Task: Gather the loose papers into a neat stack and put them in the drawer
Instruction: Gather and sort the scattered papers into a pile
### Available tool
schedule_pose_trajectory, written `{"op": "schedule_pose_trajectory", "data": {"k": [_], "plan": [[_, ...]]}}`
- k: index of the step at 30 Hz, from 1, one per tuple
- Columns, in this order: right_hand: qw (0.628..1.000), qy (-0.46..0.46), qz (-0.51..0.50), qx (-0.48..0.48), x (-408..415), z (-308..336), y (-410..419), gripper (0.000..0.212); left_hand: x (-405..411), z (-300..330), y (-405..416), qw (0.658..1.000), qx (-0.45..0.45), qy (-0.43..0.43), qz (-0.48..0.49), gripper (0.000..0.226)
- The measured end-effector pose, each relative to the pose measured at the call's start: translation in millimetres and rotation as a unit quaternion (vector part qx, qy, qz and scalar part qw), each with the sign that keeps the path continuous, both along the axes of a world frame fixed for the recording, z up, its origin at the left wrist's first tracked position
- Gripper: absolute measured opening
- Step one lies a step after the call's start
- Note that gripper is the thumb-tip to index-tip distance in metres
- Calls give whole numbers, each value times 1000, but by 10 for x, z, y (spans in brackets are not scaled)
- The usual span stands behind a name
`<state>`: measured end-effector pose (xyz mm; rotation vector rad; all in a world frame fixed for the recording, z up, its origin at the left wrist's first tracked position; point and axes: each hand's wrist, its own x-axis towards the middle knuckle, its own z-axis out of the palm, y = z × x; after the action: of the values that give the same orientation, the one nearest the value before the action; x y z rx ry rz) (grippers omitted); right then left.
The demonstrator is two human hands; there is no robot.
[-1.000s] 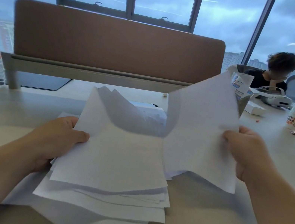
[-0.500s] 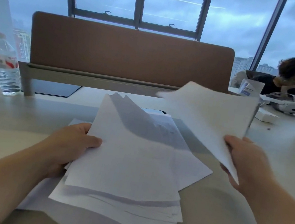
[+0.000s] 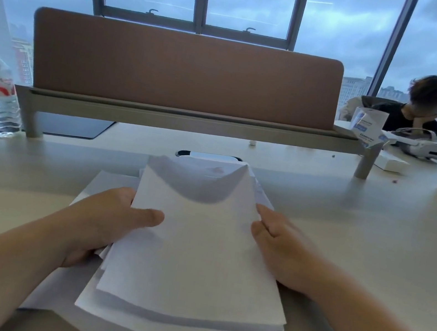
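Left hand [image 3: 111, 222] grips papers [image 3: 194, 263] at 9 o'clock edge, thumb on top; right hand [image 3: 278, 249] clasps 3 o'clock edge (sheets uneven, fanned) above desk [image 3: 374, 236].

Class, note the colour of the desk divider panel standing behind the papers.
The divider panel is a plain brownish tan with no pattern, shown best in the head view.

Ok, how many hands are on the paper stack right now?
2. The left hand grips the paper stack at its left edge, thumb on top; the right hand holds its right edge.
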<state>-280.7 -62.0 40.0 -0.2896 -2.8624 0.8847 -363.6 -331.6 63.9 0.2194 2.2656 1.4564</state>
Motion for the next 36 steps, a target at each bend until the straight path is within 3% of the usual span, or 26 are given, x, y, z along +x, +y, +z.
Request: {"op": "schedule_pose_trajectory", "data": {"k": [3,6,9,11,13,16,22,25,32,36], "plan": [[996,-58,19,67,-1,1,-8,28,-25,-32,-4,1000,-19,18,3,19],[996,-25,-61,61,-17,48,95,44,-49,-17,11,998,-6,53,27,18],[981,-57,-164,90,-8,79,268,65,-132,26,-26,994,29,86,63,19],[972,-100,-176,122,6,72,312,84,-205,60,-91,987,70,98,109,19],[970,-101,-181,124,-6,58,334,89,-275,54,-143,978,116,91,150,24],[975,-91,-174,103,-13,58,356,70,-297,24,-173,971,134,81,178,24],[984,-69,-151,58,-3,91,351,35,-249,-57,-143,979,128,72,144,21],[988,-18,-148,30,-24,64,358,14,-237,-48,-117,980,129,68,137,21],[942,225,-250,-1,32,169,611,24,-233,-41,-80,986,110,46,113,21],[929,258,-264,30,63,187,689,37,-225,-48,-64,987,115,44,107,21]]}}
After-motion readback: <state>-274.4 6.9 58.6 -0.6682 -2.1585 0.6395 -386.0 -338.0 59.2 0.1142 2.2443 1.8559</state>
